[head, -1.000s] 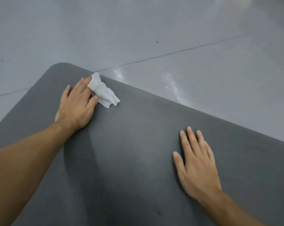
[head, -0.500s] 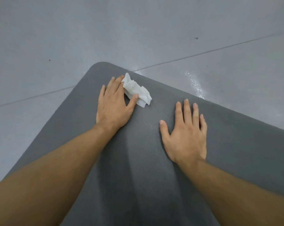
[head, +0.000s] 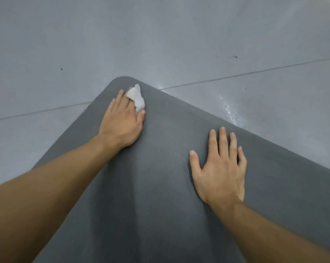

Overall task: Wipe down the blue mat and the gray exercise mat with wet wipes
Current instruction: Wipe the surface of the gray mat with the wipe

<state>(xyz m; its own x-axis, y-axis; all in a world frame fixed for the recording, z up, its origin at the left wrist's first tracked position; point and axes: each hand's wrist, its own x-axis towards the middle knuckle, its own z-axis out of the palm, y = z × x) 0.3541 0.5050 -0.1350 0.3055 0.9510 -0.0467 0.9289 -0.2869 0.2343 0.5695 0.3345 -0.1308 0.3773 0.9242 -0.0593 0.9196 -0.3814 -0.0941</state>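
Observation:
The gray exercise mat lies on the floor, its rounded far corner pointing away from me. My left hand presses a crumpled white wet wipe onto the mat near that corner; the wipe sticks out between the index finger and the thumb, partly under the fingers. My right hand lies flat on the mat to the right, fingers straight and slightly spread, holding nothing. No blue mat is in view.
Glossy gray floor surrounds the mat, crossed by thin seam lines. Wet streaks glisten on the floor just past the mat's right edge.
My left hand has pushed the wipe farther toward the mat's far corner, and the wipe is more bunched. My right hand stays flat on the mat. The view has shifted.

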